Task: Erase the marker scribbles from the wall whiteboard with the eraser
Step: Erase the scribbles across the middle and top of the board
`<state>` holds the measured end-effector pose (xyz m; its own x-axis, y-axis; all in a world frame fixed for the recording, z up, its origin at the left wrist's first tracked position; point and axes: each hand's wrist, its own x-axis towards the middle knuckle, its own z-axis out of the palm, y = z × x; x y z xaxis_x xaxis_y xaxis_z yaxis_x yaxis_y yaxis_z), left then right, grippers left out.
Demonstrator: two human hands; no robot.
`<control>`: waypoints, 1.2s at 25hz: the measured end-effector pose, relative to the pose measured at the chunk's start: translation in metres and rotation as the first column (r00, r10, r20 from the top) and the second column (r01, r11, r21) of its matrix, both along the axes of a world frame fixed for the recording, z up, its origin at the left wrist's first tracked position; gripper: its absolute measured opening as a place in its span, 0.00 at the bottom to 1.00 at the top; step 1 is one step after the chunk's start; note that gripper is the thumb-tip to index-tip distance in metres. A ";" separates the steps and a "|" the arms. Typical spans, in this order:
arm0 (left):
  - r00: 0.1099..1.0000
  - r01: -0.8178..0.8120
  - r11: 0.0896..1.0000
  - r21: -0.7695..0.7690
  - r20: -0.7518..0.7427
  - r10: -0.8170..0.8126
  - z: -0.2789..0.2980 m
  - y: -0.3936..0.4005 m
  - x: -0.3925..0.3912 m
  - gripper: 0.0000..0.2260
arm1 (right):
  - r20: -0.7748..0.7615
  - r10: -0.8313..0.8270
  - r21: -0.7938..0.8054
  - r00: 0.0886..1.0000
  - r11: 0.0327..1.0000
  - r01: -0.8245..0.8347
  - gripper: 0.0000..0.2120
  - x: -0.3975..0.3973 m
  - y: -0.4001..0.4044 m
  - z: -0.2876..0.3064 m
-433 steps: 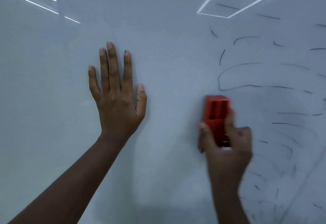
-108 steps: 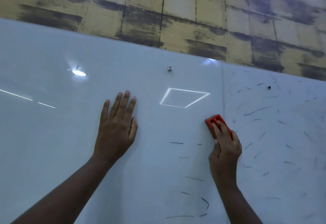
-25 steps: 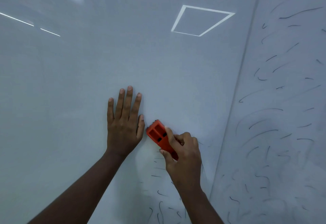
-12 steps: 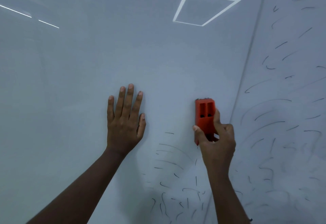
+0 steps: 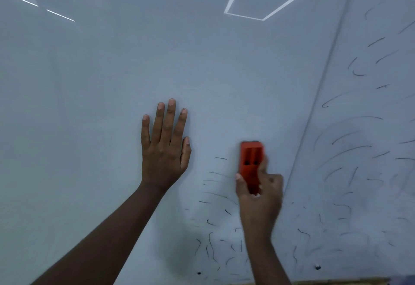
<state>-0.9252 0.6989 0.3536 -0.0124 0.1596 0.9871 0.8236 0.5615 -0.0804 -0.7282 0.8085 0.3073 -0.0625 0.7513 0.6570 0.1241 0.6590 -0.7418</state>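
Currently the right hand grips the orange eraser upright against the whiteboard, near its bottom edge; the left hand presses flat, fingers straight. Press evenly and sweep down in overlapping passes through the marker scribbles, then cross the panel seam.

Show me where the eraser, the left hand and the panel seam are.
eraser point(image 5: 251, 159), head view, on its orange back.
left hand point(image 5: 165, 158), head view, on its back.
panel seam point(image 5: 323, 78), head view, on its line.
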 end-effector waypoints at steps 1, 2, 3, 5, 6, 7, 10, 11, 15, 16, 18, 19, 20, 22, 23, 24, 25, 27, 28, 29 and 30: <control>1.000 0.002 1.000 -0.004 0.004 -0.002 -0.001 0.000 0.000 0.30 | 0.108 -0.005 0.088 0.994 0.996 -0.005 0.34 -0.009 -0.014 -0.004; 1.000 0.005 1.000 -0.008 0.006 -0.005 -0.001 0.000 -0.001 0.30 | 0.207 -0.016 0.162 0.978 0.987 -0.018 0.37 -0.017 -0.026 -0.011; 1.000 0.007 1.000 -0.013 0.007 -0.007 -0.002 -0.001 -0.001 0.30 | 0.285 -0.030 0.219 0.958 0.975 -0.034 0.39 -0.022 -0.036 -0.019; 1.000 0.004 1.000 -0.019 -0.001 -0.004 -0.004 -0.002 -0.001 0.30 | 0.375 -0.065 0.306 0.925 0.950 -0.057 0.41 -0.024 -0.044 -0.036; 1.000 0.002 1.000 -0.020 -0.004 -0.002 -0.005 -0.002 -0.002 0.30 | 0.398 -0.088 0.341 0.913 0.938 -0.058 0.42 -0.022 -0.044 -0.042; 1.000 0.001 1.000 -0.021 -0.007 -0.001 -0.006 -0.003 -0.002 0.30 | 0.413 -0.104 0.370 0.905 0.927 -0.062 0.43 -0.020 -0.042 -0.047; 1.000 0.003 1.000 -0.023 -0.011 -0.003 -0.012 -0.003 -0.003 0.30 | 0.429 -0.106 0.363 0.897 0.930 -0.064 0.42 -0.011 -0.032 -0.046; 1.000 0.007 1.000 -0.026 -0.012 -0.007 -0.015 -0.004 -0.004 0.30 | 0.407 -0.098 0.311 0.908 0.950 -0.037 0.41 -0.006 -0.024 -0.043; 1.000 0.013 1.000 -0.028 -0.016 -0.013 -0.025 -0.005 -0.006 0.29 | 0.140 -0.054 -0.082 0.989 0.994 0.066 0.40 0.028 0.021 -0.045; 1.000 0.012 1.000 -0.027 -0.013 -0.012 -0.028 -0.004 -0.006 0.29 | 0.087 -0.064 -0.157 0.994 0.985 0.077 0.39 0.036 0.029 -0.051; 1.000 0.008 1.000 -0.023 -0.008 -0.008 -0.030 -0.004 -0.005 0.29 | 0.025 -0.068 -0.289 0.997 0.954 0.072 0.38 0.044 0.036 -0.066; 1.000 0.008 1.000 -0.021 -0.007 -0.008 -0.031 -0.004 -0.004 0.29 | 0.006 -0.061 -0.338 0.998 0.939 0.059 0.38 0.045 0.036 -0.071; 1.000 0.011 1.000 -0.021 -0.006 -0.011 -0.033 -0.004 -0.004 0.29 | -0.014 -0.053 -0.373 0.999 0.927 0.044 0.38 0.044 0.035 -0.075; 1.000 0.014 1.000 -0.017 0.000 -0.014 -0.034 -0.003 -0.003 0.29 | -0.079 -0.036 -0.417 0.996 0.909 -0.001 0.37 0.036 0.027 -0.077; 1.000 0.012 1.000 -0.014 0.004 -0.012 -0.036 -0.002 -0.002 0.29 | -0.116 -0.023 -0.414 0.993 0.910 -0.028 0.37 0.029 0.018 -0.075; 1.000 0.010 1.000 -0.010 0.007 -0.010 -0.036 -0.002 -0.002 0.29 | -0.129 -0.008 -0.384 0.992 0.922 -0.042 0.37 0.020 0.006 -0.073; 1.000 0.011 1.000 -0.010 0.009 -0.011 -0.037 -0.001 -0.002 0.29 | -0.106 0.011 -0.333 0.994 0.942 -0.046 0.37 0.010 -0.007 -0.071; 1.000 0.015 1.000 -0.014 0.010 -0.015 -0.038 0.000 -0.002 0.29 | 0.062 0.039 -0.175 0.997 0.984 -0.028 0.38 -0.012 -0.036 -0.071; 1.000 0.017 1.000 -0.018 0.010 -0.017 -0.039 0.000 -0.002 0.29 | 0.179 0.028 -0.076 0.983 0.997 -0.014 0.38 -0.020 -0.047 -0.074; 1.000 0.019 1.000 -0.020 0.010 -0.019 -0.039 0.000 -0.003 0.29 | 0.278 0.010 0.016 0.961 1.000 -0.014 0.38 -0.026 -0.055 -0.080; 1.000 0.019 1.000 -0.021 0.010 -0.019 -0.040 -0.001 -0.003 0.29 | 0.355 -0.006 0.094 0.935 0.995 -0.030 0.37 -0.029 -0.060 -0.088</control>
<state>-0.9283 0.6984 0.3138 -0.0187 0.1811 0.9833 0.8349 0.5439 -0.0843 -0.7573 0.7483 0.2190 -0.3132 0.6833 0.6595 0.3591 0.7281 -0.5839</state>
